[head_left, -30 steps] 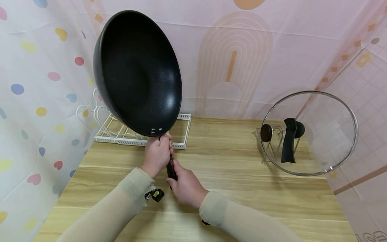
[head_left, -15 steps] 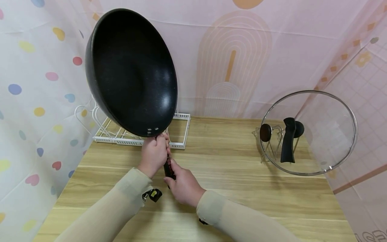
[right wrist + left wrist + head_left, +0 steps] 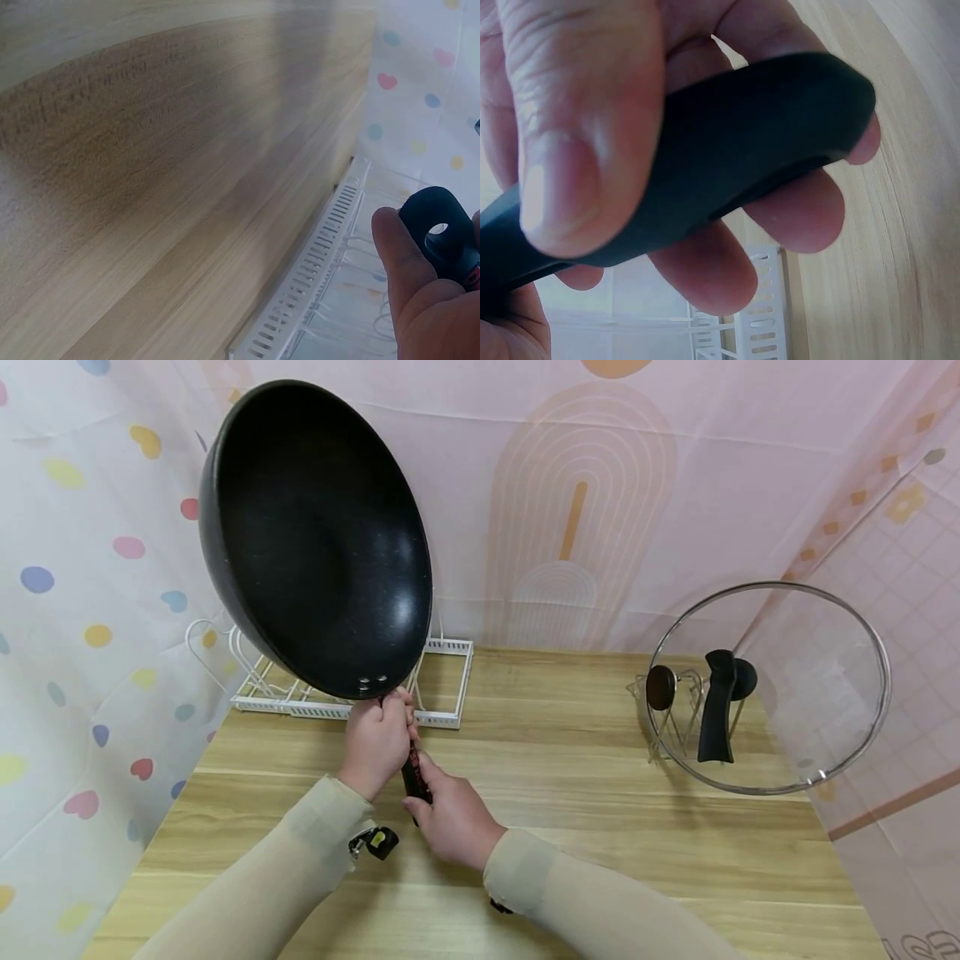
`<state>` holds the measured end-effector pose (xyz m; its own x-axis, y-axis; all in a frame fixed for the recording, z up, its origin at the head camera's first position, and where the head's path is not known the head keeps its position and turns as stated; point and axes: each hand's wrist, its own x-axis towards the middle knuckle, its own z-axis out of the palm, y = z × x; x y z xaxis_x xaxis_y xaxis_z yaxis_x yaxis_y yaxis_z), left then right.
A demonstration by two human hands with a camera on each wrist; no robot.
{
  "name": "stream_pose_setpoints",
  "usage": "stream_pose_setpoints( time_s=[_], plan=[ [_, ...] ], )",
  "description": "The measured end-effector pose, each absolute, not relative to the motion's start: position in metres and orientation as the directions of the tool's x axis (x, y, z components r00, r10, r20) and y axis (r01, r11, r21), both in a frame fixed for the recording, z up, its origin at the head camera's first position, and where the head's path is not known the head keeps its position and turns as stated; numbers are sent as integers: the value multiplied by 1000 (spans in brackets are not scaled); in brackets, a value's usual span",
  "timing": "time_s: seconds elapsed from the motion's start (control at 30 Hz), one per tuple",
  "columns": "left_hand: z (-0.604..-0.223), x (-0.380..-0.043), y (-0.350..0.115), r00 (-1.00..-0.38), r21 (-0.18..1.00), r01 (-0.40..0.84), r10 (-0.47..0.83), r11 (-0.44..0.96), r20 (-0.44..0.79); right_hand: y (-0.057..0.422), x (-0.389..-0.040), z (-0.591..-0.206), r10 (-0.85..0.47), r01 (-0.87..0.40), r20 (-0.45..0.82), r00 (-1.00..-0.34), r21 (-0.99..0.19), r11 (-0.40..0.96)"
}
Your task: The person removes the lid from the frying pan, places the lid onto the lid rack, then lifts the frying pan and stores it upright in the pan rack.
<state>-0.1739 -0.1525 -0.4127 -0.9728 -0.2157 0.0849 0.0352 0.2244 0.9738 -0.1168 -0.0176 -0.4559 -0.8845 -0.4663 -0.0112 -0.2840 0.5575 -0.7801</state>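
A deep black wok [image 3: 322, 543] is held up and tilted in the head view, its dark inside turned toward me. My left hand [image 3: 377, 743] grips its handle [image 3: 415, 772] close to the two rivets. Lower down, my right hand [image 3: 453, 818] holds the handle's end part between thumb and fingers. Close up in the left wrist view, a thumb [image 3: 585, 150] and fingers lie around the black handle [image 3: 757, 135]. The handle's end with its hanging hole [image 3: 439, 225] shows beside a thumb in the right wrist view. Behind the wok stands a white wire rack [image 3: 467, 681], partly hidden.
On the right, a large glass lid [image 3: 795, 718] with a black handle leans upright in a wire stand [image 3: 678, 727]. Patterned curtains [image 3: 585, 527] border the wooden table [image 3: 600, 793] at the back and both sides.
The wok and both hands have shifted slightly left, more of the rack's right part now showing. Both hands keep their grip on the handle; the lid stays put.
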Motion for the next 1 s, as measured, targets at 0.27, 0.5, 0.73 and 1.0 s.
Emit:
stream_pose_setpoints(
  time_s=[0.27, 0.5, 0.73, 1.0],
  plan=[
    [-412, -174, -154, -971, 975, 32, -226, 221, 83, -20, -118, -456, -473, -298, -4, -881, -771, 562],
    [-414, -175, -157, -969, 974, 39, -230, 224, 92, -23, -119, -458, -472, -309, 6, -882, -763, 568],
    [-416, -177, -160, -967, 974, 51, -234, 219, 103, -25, -121, -460, -463, -287, -15, -886, -767, 574],
    [-417, -177, -161, -968, 977, 27, -239, 214, 79, -29, -123, -463, -462, -273, -31, -886, -771, 576]
  ],
)
